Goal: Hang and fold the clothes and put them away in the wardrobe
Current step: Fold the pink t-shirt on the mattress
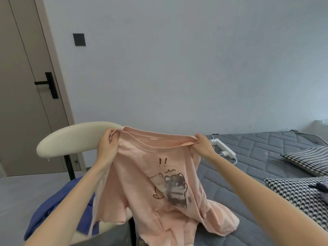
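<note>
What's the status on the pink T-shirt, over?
Left hand, right hand: gripping pink T-shirt at the shoulders, held up spread. Lower part pools on grey bed. Cream chair, blue garment close by on the left.

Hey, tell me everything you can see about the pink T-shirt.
The pink T-shirt looks like soft cotton, with a banded neckline and a cartoon animal print topped by two exclamation marks. The left hand and right hand pinch its shoulders, holding it up spread, crumpled hem trailing onto the grey quilted bed.

Pink tee point(142, 174): soft matt knit cloth w/ printed graphic. Bed cover point(266, 150): grey quilted fabric. Pillows point(308, 157): woven houndstooth. Chair back point(74, 137): smooth cream upholstery. Door handle point(50, 84): matt black.
</note>
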Tool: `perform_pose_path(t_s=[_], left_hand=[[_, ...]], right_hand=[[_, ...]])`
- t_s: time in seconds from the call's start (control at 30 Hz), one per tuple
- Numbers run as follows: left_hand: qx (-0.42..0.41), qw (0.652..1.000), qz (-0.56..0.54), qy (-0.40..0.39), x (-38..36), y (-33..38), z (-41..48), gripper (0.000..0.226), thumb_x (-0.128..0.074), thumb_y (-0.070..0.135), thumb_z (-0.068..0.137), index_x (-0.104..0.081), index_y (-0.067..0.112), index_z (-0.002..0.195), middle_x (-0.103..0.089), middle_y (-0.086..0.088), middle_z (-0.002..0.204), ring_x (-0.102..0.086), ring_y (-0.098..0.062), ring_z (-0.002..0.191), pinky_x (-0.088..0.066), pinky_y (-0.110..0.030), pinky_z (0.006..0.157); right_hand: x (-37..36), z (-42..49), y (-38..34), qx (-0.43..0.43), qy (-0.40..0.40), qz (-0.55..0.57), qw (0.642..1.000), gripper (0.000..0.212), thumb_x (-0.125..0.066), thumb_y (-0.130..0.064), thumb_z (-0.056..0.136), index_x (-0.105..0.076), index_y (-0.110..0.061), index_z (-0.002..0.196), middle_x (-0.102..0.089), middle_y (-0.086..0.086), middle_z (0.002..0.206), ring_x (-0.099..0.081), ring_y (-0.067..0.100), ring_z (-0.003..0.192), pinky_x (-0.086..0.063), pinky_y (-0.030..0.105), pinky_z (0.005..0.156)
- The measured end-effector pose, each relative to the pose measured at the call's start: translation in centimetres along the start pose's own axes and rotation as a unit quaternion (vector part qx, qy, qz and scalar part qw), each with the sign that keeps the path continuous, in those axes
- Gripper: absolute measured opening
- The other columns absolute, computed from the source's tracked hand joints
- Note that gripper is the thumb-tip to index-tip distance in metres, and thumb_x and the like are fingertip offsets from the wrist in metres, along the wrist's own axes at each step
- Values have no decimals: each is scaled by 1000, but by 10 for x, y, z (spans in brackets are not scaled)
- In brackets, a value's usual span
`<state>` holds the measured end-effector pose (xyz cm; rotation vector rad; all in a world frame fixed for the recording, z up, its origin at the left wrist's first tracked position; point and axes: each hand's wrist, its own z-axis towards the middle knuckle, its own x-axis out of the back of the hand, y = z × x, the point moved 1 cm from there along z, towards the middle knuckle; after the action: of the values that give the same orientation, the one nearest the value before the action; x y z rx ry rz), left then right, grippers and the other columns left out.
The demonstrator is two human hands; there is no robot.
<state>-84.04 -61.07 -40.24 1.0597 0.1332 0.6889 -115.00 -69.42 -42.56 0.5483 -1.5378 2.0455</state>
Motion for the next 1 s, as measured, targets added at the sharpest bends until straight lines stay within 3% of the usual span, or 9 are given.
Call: perform_pose_path(t_s=[0.1,0.23,0.37,0.5,0.53,0.63,0.73,0.83,1.0], left_hand=[[10,999,-34,8,-6,5,7,20,-46,24,99,-58,9,95,-60,0,80,-53,-15,76,-38,-28,67],[-35,996,-37,72,-23,37,13,17,-46,20,99,-52,12,85,-55,4,72,-48,-13,71,-35,-18,57],[-108,981,-67,148,-40,95,21,16,-46,24,99,-56,16,89,-57,0,89,-51,-16,85,-33,-23,71],[-158,968,-120,156,-54,157,30,17,-47,29,99,-55,20,87,-59,-3,92,-53,-18,87,-39,-28,75],[-165,964,-139,156,-56,171,32,17,-47,31,98,-54,22,87,-61,-4,93,-55,-17,87,-41,-29,76],[-185,949,-180,182,-59,204,35,14,-49,30,97,-54,24,85,-63,0,90,-55,-11,82,-40,-21,72],[-192,938,-225,180,-64,217,37,11,-53,27,95,-58,22,87,-61,14,79,-55,7,72,-38,-5,66],[-183,954,-208,116,-80,201,39,10,-56,25,94,-64,22,88,-62,21,78,-56,14,71,-40,-3,66],[-140,988,-24,-53,-127,121,37,27,-58,28,93,-63,12,72,-63,1,66,-55,-14,64,-40,-28,60]], right_hand=[[11,-11,-15,-24,111,141,983,20,-45,2,83,-51,-16,91,-56,-5,79,-56,25,87,-40,30,63],[56,-29,-49,66,255,127,956,35,-42,-3,85,-58,-24,108,-61,-12,87,-56,13,85,-45,32,69],[120,-45,-87,120,363,138,914,30,-47,-10,85,-66,-33,87,-62,-22,74,-57,0,72,-42,16,60],[178,-52,-122,98,429,236,867,30,-44,-23,69,-56,-43,50,-48,-21,50,-43,9,57,-34,26,56],[191,-53,-127,96,448,227,859,28,-45,-24,69,-53,-41,49,-49,-19,55,-42,10,58,-32,26,56],[221,-53,-133,128,499,131,847,20,-61,-18,80,-59,-38,77,-58,-10,92,-55,7,75,-34,14,60],[239,-51,-134,175,474,110,856,25,-75,-32,75,-57,-37,91,-50,-16,91,-58,-2,83,-40,19,69],[237,-43,-120,154,441,17,884,32,-74,-53,73,-54,-37,91,-54,-11,93,-58,11,87,-44,31,79],[196,-23,-55,83,321,-119,936,31,-64,-59,80,-67,-29,86,-50,-8,88,-53,17,83,-43,38,89]])
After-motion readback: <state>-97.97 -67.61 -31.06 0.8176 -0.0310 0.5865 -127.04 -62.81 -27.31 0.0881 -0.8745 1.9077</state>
